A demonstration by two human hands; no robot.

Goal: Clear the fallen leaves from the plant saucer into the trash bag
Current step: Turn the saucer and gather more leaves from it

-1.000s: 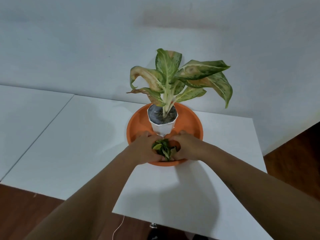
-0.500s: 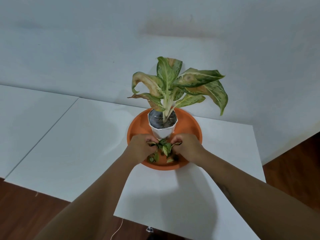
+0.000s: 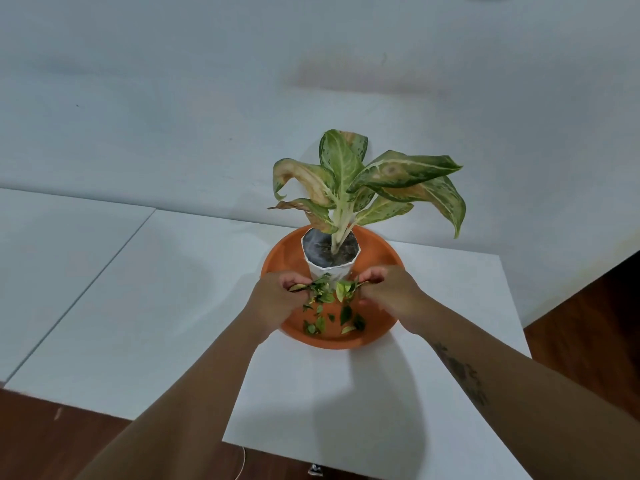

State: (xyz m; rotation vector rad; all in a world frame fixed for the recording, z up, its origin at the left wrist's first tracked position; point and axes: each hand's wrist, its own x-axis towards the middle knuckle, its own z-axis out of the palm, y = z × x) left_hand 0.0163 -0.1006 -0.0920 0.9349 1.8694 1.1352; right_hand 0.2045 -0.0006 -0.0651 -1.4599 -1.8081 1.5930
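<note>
An orange round saucer (image 3: 377, 252) sits on the white table with a white pot (image 3: 329, 270) holding a variegated plant (image 3: 367, 181). Small green and yellow fallen leaves (image 3: 329, 294) hang bunched between my two hands just above the saucer's near side. My left hand (image 3: 277, 303) is closed on the left part of the bunch, and my right hand (image 3: 388, 292) grips the right part. Several loose leaves (image 3: 332, 322) lie scattered on the saucer floor below the hands. No trash bag is in view.
The white table (image 3: 346, 393) ends close in front of me and at the right, with brown floor (image 3: 588, 323) beyond. A second white tabletop (image 3: 52, 254) adjoins at the left. A white wall rises right behind the plant. A thin cord (image 3: 242, 462) hangs below the table edge.
Both hands have lifted from the saucer's near rim with the leaf bunch. Several leaves have dropped out and now lie scattered on the saucer floor. The view has tilted slightly.
</note>
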